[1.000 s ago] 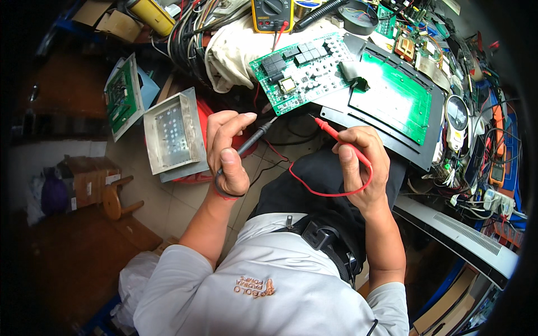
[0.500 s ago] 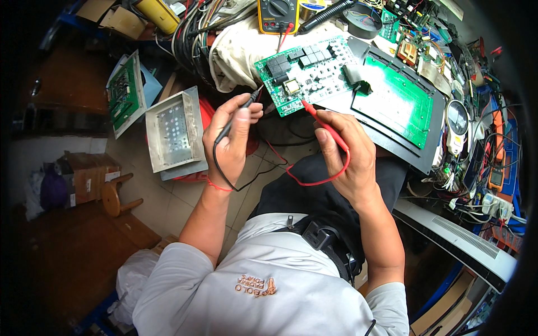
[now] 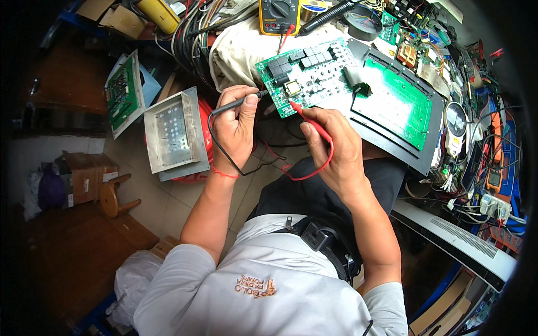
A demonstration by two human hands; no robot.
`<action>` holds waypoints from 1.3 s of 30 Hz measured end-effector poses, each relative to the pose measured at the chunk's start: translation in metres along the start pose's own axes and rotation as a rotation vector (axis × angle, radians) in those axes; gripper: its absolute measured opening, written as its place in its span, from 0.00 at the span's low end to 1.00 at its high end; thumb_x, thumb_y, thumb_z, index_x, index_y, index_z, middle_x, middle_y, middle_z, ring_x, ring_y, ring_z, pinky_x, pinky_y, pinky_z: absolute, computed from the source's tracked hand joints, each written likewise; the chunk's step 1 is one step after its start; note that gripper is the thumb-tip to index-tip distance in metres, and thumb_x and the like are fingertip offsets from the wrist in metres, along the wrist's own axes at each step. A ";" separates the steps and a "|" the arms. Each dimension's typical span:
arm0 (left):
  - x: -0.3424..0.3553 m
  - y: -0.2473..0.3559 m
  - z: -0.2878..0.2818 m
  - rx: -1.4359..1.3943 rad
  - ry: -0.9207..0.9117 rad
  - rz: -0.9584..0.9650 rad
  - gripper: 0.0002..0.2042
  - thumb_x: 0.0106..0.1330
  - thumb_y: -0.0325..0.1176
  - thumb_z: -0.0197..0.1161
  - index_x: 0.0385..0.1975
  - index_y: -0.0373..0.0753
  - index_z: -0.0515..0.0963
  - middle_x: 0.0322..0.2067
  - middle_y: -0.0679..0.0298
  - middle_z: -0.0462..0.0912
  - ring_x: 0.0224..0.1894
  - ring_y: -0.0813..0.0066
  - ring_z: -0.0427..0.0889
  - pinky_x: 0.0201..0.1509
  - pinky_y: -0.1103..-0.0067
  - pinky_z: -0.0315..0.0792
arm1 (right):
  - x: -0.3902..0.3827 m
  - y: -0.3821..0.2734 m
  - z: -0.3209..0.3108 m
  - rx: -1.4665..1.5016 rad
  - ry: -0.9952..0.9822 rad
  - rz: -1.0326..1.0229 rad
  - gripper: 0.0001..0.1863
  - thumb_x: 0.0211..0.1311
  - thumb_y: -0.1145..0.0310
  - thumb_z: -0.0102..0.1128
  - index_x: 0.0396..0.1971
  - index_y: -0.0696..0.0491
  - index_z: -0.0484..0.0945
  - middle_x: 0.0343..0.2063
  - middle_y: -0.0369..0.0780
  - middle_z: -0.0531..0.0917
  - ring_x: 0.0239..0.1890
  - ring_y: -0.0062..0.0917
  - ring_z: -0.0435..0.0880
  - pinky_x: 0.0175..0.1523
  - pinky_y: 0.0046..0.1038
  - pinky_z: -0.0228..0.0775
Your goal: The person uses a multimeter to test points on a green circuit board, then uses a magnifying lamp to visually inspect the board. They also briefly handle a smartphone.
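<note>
My left hand is closed around a black test probe, its tip at the left edge of a green circuit board. In my right hand is a red test probe, slanting up to the board's near edge, just below a yellow transformer. Whether either tip touches metal is too small to tell. Black relays stand along the board's far side. Beyond it, a yellow multimeter has a red lead plugged in. A grey ribbon cable sits at the board's right end.
A second green board on a black panel lies to the right. To the left are an open metal box and another board leaning upright. Cable bundles and white cloth lie behind; cluttered tools and parts fill the far right.
The red probe's tip has shifted left along the board's near edge with my right hand. My left hand has risen and turned, so the black probe lies flatter and reaches further right.
</note>
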State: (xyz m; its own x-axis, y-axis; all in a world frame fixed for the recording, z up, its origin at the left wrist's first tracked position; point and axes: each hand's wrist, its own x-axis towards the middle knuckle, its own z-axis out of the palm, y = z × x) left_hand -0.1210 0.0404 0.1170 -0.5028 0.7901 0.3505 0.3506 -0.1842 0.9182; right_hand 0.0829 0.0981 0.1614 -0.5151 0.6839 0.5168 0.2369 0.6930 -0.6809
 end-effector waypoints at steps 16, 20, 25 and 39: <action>0.004 0.009 0.004 0.048 -0.058 -0.105 0.15 0.78 0.38 0.66 0.43 0.29 0.84 0.34 0.63 0.84 0.33 0.80 0.78 0.40 0.79 0.75 | -0.004 0.007 0.012 -0.006 -0.018 0.001 0.17 0.64 0.77 0.71 0.53 0.58 0.83 0.40 0.46 0.88 0.41 0.40 0.89 0.44 0.37 0.82; 0.004 0.007 0.006 0.077 -0.057 -0.119 0.15 0.78 0.39 0.66 0.43 0.29 0.84 0.33 0.63 0.84 0.32 0.80 0.78 0.39 0.79 0.74 | -0.005 0.007 0.013 -0.023 -0.014 -0.006 0.17 0.64 0.77 0.72 0.53 0.58 0.83 0.40 0.46 0.87 0.40 0.40 0.89 0.44 0.37 0.82; 0.004 0.007 0.006 0.070 -0.053 -0.111 0.14 0.78 0.38 0.66 0.43 0.29 0.84 0.33 0.63 0.84 0.32 0.80 0.78 0.39 0.79 0.75 | -0.006 0.006 0.013 -0.015 -0.010 0.005 0.14 0.68 0.77 0.69 0.51 0.60 0.83 0.39 0.46 0.87 0.39 0.38 0.88 0.45 0.34 0.80; 0.003 0.005 0.007 0.051 -0.053 -0.115 0.14 0.78 0.37 0.66 0.43 0.29 0.84 0.33 0.63 0.84 0.32 0.81 0.78 0.38 0.80 0.74 | -0.006 0.011 0.015 -0.026 -0.011 -0.014 0.17 0.64 0.77 0.72 0.53 0.58 0.83 0.40 0.46 0.87 0.40 0.40 0.89 0.43 0.37 0.82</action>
State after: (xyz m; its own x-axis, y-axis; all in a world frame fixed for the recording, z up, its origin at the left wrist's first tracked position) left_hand -0.1152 0.0461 0.1212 -0.4998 0.8345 0.2319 0.3332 -0.0619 0.9408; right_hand 0.0759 0.0980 0.1433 -0.5274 0.6715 0.5205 0.2510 0.7084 -0.6597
